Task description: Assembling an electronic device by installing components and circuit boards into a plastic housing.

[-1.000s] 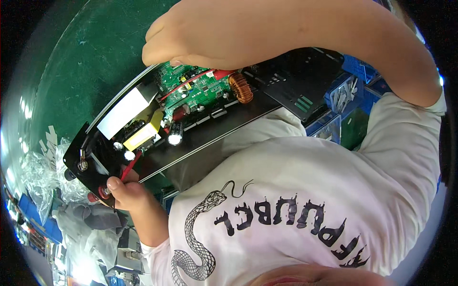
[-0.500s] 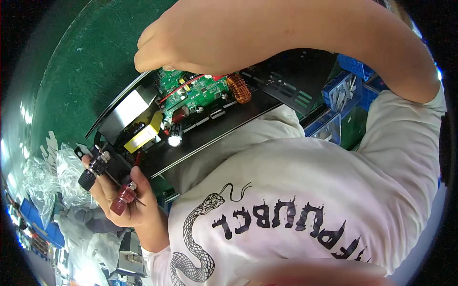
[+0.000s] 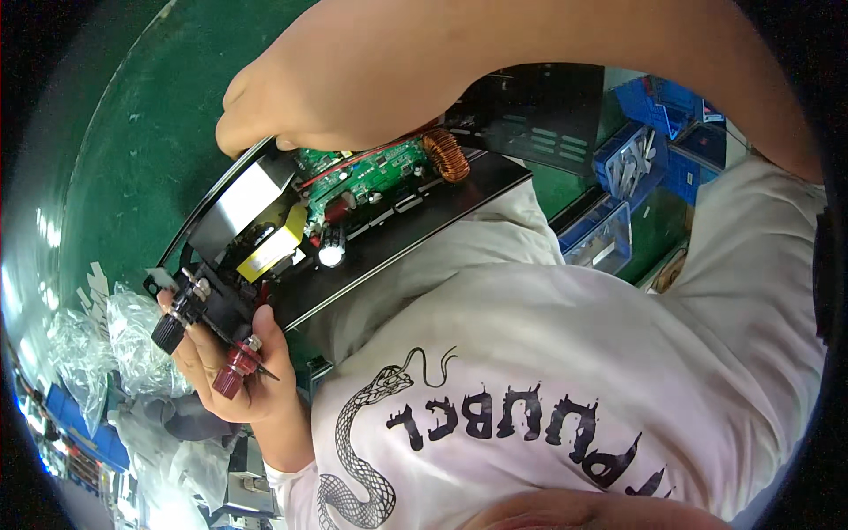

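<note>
A black metal housing (image 3: 397,228) lies tilted in front of my body, its inside exposed. In it sit a green circuit board (image 3: 380,181), a copper-wound ring coil (image 3: 446,157), a yellow-wrapped transformer (image 3: 272,246) and a capacitor (image 3: 332,247). My left hand (image 3: 243,384) is closed around the housing's near-left end, by a black binding post (image 3: 181,318) and a red binding post (image 3: 237,367). Across the far side reaches my right hand (image 3: 305,97), its fingers curled over the housing's upper edge; some fingertips are hidden. A slotted black panel (image 3: 539,115) extends under my right forearm.
Blue bins (image 3: 632,163) with small parts stand at the right. Clear plastic bags (image 3: 141,340) lie at the left, with grey wrapping (image 3: 181,450) below them. The green work surface (image 3: 168,124) stretches along the far left.
My right hand has slid left and slightly down along the housing's edge. The slotted panel has swung, and the housing with my left hand has shifted slightly right and down.
</note>
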{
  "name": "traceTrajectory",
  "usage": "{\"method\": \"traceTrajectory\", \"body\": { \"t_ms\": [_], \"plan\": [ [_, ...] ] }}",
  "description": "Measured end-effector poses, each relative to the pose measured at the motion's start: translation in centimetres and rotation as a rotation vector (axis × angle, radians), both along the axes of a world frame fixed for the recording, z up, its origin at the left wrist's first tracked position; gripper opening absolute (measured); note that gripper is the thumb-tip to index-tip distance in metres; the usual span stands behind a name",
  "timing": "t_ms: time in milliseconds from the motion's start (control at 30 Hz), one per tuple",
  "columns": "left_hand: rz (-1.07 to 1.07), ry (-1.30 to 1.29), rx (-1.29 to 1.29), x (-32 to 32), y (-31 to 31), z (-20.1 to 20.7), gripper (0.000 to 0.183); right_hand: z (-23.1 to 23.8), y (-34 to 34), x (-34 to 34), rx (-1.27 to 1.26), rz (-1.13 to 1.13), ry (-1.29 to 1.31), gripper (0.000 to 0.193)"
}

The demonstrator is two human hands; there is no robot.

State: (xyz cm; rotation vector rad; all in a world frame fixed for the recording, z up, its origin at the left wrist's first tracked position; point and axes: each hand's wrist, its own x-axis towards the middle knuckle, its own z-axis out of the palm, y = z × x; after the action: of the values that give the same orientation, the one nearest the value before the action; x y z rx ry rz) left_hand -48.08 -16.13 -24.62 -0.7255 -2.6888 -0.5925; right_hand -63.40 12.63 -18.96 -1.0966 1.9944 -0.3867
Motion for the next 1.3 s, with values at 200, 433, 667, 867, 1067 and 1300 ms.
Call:
{"method": "traceTrajectory", "body": {
  "t_ms": [200, 433, 667, 867, 1067, 1300],
  "plan": [
    [0.025, -0.008, -0.010, 0.0, 0.2, -0.2, 0.071, 0.7, 0.4, -0.5, 0.059, 0.072, 0.022, 0.040],
    [0.068, -0.037, -0.043, 0.4, -0.4, -0.5, 0.076, 0.8, 0.6, -0.2, 0.043, -0.015, 0.030, 0.039],
    [-0.007, 0.039, 0.081, -0.8, -2.8, -1.3, 0.057, -0.8, -4.7, -2.1, 0.065, -0.114, 0.041, 0.038],
    [-0.041, 0.115, 0.039, -0.6, -4.5, -3.2, 0.063, 0.7, -2.5, 0.3, 0.019, -0.180, 0.039, 0.037],
    [-0.036, 0.116, 0.078, -0.5, -5.1, -3.3, 0.063, 0.6, -2.5, 0.2, -0.068, -0.215, 0.032, 0.036],
    [-0.008, 0.131, 0.003, -0.2, -5.2, -2.6, 0.064, 0.3, -2.8, 0.3, -0.146, -0.237, 0.023, 0.036]
  ]
}}
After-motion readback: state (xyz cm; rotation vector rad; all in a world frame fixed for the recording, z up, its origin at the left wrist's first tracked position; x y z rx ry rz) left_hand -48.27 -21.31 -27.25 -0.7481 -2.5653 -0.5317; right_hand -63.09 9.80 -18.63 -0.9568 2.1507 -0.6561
